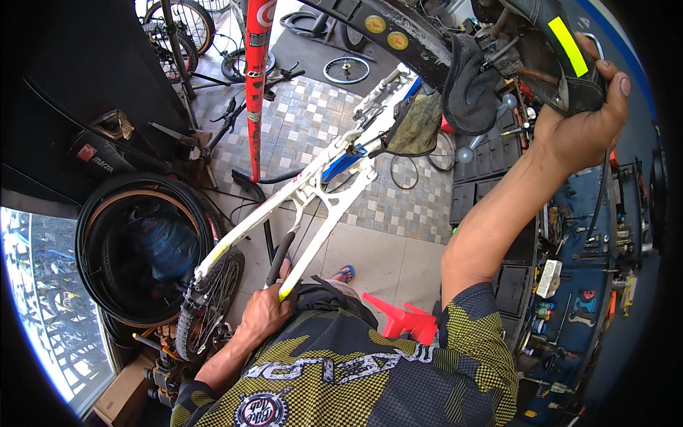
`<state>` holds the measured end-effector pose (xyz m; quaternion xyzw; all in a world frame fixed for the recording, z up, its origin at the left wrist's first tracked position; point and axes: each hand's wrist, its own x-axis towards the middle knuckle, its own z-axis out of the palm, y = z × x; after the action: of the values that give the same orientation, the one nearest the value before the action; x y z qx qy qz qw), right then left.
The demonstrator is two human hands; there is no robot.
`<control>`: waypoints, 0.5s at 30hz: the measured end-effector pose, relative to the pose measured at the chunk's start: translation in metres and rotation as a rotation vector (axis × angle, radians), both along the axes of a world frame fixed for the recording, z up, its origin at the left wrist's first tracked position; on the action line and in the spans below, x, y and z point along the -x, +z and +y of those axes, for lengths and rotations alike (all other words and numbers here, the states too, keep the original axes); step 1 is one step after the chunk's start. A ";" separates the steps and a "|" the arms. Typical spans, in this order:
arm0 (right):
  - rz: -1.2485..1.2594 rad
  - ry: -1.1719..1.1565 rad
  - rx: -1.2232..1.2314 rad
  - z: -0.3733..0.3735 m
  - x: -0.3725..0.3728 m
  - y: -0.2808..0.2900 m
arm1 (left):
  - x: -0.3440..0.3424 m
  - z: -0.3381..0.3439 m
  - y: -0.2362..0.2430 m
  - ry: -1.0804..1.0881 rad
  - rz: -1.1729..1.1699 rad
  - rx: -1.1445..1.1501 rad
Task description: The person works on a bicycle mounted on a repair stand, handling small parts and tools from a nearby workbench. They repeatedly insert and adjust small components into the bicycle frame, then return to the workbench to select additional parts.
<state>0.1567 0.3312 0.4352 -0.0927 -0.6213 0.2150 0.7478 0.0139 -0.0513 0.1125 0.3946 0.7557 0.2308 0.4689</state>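
A white bicycle frame with blue and yellow parts slants across the middle, its near end close to my body. My left hand is closed around the near end of the frame, beside a yellow-tipped stay and a black bar. At the upper right, my raised right hand has its fingers wrapped round a black curved piece bearing a bright yellow strip. A thin bent metal rod shows by its fingertips. Dark cloths hang beside that piece.
A red tube stands upright ahead. Stacked tyres and a knobby-tyred wheel are at the left. A red plastic stool stands near my right side. Tools cover the blue surface at the right. A wheel lies farther off.
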 end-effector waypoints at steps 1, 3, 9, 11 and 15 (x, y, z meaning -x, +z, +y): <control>0.000 0.005 -0.003 0.001 0.000 0.000 | 0.000 0.000 0.000 0.000 0.001 0.005; 0.002 0.012 -0.010 0.002 -0.001 0.001 | 0.000 -0.002 0.000 -0.001 -0.002 -0.003; -0.071 0.072 0.007 -0.006 0.001 0.000 | 0.001 -0.004 -0.006 -0.006 0.006 -0.017; -0.075 0.042 -0.009 -0.011 0.004 -0.002 | 0.001 -0.004 -0.007 -0.019 0.008 -0.012; -0.057 -0.046 -0.037 -0.014 0.010 -0.002 | 0.001 -0.002 -0.005 -0.019 -0.009 -0.012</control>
<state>0.1471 0.3177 0.4333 -0.0992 -0.6440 0.1836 0.7360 0.0128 -0.0533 0.1071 0.4036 0.7483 0.2327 0.4723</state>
